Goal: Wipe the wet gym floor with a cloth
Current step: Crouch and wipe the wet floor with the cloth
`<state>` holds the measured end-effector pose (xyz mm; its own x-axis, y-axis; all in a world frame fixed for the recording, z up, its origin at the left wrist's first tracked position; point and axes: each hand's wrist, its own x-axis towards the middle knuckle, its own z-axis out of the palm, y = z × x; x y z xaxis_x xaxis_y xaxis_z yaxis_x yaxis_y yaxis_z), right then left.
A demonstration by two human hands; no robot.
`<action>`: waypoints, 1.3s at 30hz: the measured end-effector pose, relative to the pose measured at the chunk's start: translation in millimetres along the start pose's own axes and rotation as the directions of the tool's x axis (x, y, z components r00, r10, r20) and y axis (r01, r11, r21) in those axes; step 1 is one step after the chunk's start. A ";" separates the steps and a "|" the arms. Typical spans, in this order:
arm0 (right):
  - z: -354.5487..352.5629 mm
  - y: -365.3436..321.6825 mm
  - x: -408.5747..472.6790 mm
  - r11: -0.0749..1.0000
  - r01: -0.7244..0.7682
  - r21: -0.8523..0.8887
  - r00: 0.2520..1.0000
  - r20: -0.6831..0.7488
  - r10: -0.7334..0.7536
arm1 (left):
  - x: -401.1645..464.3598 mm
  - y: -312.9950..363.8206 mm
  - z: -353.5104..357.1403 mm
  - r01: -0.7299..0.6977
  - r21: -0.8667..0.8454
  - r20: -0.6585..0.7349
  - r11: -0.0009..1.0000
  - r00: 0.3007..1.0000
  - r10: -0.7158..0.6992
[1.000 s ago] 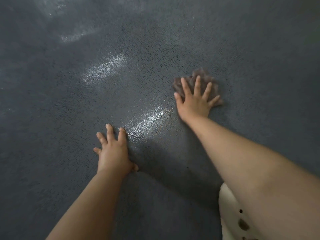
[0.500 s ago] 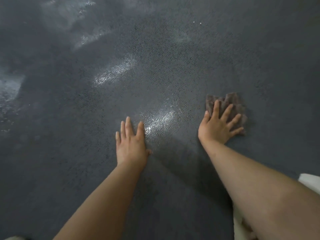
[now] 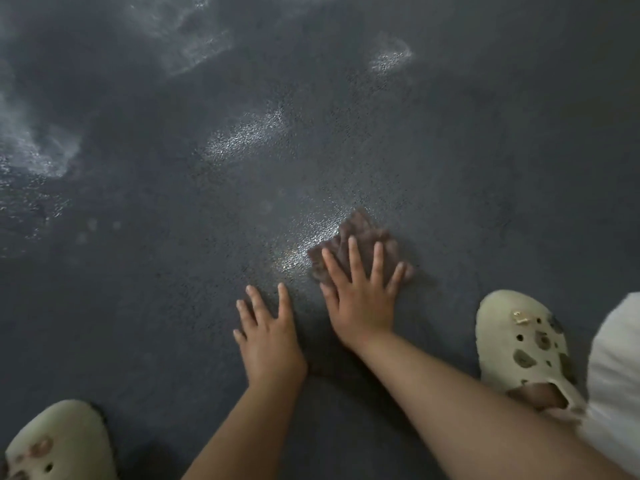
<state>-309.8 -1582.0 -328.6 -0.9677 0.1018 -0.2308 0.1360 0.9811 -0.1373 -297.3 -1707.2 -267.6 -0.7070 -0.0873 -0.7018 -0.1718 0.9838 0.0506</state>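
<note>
A small brownish cloth (image 3: 356, 233) lies crumpled on the dark speckled gym floor (image 3: 485, 150). My right hand (image 3: 360, 296) presses flat on the cloth with straight, spread fingers, covering its near half. Just left of it, my left hand (image 3: 268, 336) rests flat on the bare floor, fingers straight, holding nothing. A shiny wet streak (image 3: 311, 233) runs beside the cloth's left edge. Another wet patch (image 3: 246, 135) glistens farther out.
A pale clog (image 3: 519, 337) stands right of my right arm and a second clog (image 3: 59, 445) sits at the bottom left. White clothing (image 3: 616, 375) fills the right edge. More wet patches (image 3: 34, 154) shine at far left and along the top.
My right hand has dragged the cloth toward me and leftward, close beside my left hand. The view has tipped down, bringing both clogs into sight.
</note>
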 end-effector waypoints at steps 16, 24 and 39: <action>-32.7 -114.1 104.6 0.952 0.302 0.039 0.929 0.214 -0.303 | 1.8 0.5 -5.0 -0.015 -0.038 0.113 0.999 0.993 0.019; -27.3 -128.3 91.8 0.643 0.758 -0.110 0.637 0.340 -0.692 | 2.8 -1.7 -4.7 -0.026 -0.042 0.101 0.999 0.994 0.030; -39.0 -49.8 118.7 0.989 -0.133 0.065 0.988 0.088 0.127 | 3.7 1.6 0.2 -0.004 -0.053 0.075 0.999 0.997 0.008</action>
<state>-439.7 -1612.4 -311.6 -0.9200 0.2108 -0.3305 0.2770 0.9461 -0.1678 -300.1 -1706.0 -270.3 -0.6546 -0.0679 -0.7529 -0.2053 0.9745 0.0907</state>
